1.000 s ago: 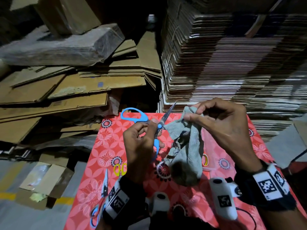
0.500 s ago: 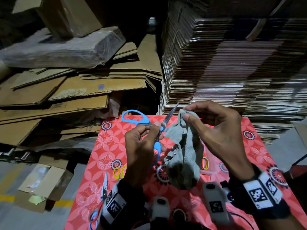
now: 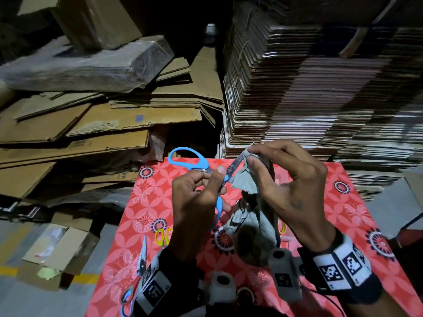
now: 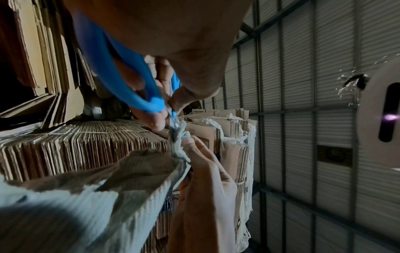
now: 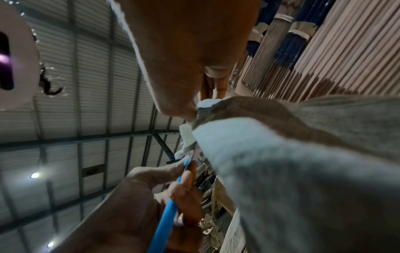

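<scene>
Left hand [image 3: 194, 202] gripping the blue-handled scissors [image 3: 230, 168], right hand [image 3: 290, 191] pinching the grey rag [image 3: 247, 181] over the blade: best wipe toward the tip, fingertips clear of the edge.

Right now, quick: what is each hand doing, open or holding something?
Left hand: closed round the blue scissors, blades at the cloth.
Right hand: pinching the top edge of the grey cloth.
</scene>
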{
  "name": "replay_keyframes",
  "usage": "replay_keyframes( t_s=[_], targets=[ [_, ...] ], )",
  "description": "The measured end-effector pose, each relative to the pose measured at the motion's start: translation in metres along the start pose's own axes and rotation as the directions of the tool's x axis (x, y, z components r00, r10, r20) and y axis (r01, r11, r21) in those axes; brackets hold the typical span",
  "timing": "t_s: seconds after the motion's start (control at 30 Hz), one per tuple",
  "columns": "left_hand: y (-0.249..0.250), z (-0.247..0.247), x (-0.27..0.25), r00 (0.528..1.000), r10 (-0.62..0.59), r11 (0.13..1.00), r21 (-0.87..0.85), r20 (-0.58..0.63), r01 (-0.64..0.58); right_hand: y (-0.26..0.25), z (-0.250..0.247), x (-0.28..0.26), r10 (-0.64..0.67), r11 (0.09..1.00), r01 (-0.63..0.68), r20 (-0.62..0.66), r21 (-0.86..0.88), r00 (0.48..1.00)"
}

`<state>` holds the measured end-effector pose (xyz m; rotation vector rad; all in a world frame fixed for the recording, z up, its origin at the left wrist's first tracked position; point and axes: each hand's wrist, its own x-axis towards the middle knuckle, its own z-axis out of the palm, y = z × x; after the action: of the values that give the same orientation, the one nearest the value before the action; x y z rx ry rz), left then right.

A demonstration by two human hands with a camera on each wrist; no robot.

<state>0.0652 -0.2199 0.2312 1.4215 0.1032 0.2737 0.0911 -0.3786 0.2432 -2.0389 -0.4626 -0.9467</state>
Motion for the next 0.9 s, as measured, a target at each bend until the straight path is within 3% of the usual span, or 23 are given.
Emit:
replay_keyframes(
  t_s=[0.27,0.4,0.7,0.9],
  targets=[
    [-0.013,-0.002,0.006,0.998,0.064,0.995,0.074,0.014,-0.065,-0.004,0.011,-0.013,-0.054,0.995,0.062,0.104,-0.073,0.993],
    [-0.015,-0.003,0.005,0.999,0.035,0.997,0.073,0.020,-0.036,-0.004,0.015,-0.020,-0.026,0.998,0.035,0.149,-0.059,0.989],
    [-0.020,0.002,0.005,0.998,0.060,0.993,0.108,-0.031,-0.056,0.006,0.010,-0.006,0.047,0.998,-0.046,0.027,-0.049,0.999],
    [-0.021,0.002,0.004,0.999,0.039,0.993,0.111,-0.036,-0.035,-0.005,0.016,-0.023,-0.006,0.997,0.018,0.142,-0.080,0.990]
  ],
)
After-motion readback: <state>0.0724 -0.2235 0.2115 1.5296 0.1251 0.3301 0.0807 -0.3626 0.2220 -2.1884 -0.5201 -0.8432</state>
